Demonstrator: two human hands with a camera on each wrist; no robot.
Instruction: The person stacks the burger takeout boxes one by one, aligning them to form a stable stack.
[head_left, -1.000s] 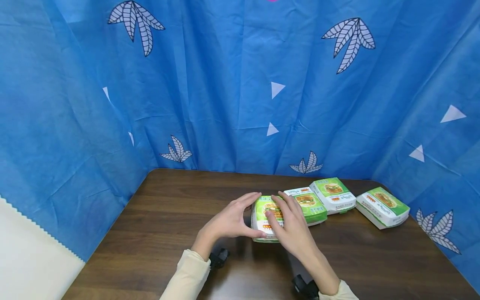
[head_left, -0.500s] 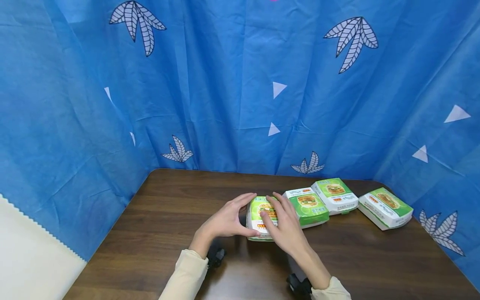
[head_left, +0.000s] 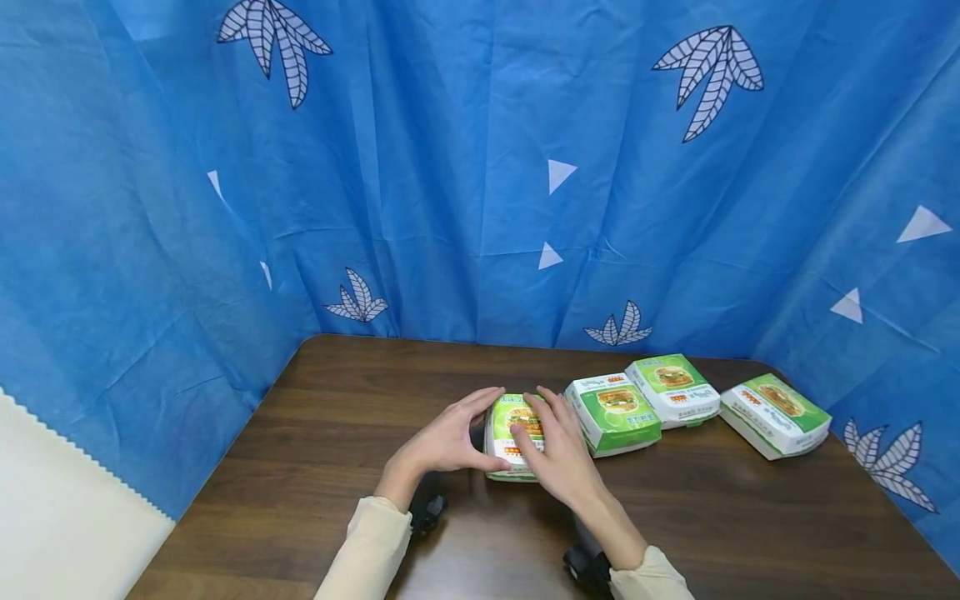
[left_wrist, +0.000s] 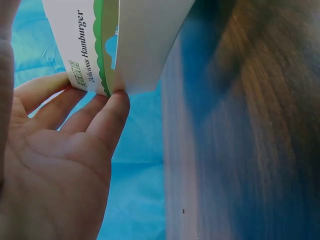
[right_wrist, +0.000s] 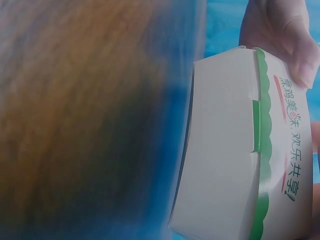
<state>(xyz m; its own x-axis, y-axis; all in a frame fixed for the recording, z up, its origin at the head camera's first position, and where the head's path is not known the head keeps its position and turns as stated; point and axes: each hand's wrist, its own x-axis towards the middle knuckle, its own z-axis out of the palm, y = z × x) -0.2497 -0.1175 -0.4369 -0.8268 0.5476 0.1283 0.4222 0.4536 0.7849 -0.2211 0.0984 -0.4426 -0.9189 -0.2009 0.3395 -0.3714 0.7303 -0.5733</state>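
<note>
A green-and-white hamburger box (head_left: 513, 408) is held between both hands over the middle of the table. My left hand (head_left: 450, 437) grips its left side, fingers at the far corner and thumb along the near edge. From the right, my right hand (head_left: 558, 454) holds it, with the thumb lying over the printed top. In the left wrist view, fingertips of the left hand (left_wrist: 65, 150) press the lettered side of the box (left_wrist: 142, 40). The right wrist view shows the box's (right_wrist: 225, 135) white side and scalloped green lid edge, with the left thumb (right_wrist: 303, 65) against the lid.
Three similar boxes stand to the right: one close by (head_left: 617, 412), one behind it (head_left: 673, 387), and one farther right (head_left: 776, 414). The brown wooden table (head_left: 360, 375) ends at a blue curtain (head_left: 450, 167) at the back and sides.
Both hands have moved slightly left with the hamburger box, widening the gap to the nearest of the other boxes. The head view has shifted a little.
</note>
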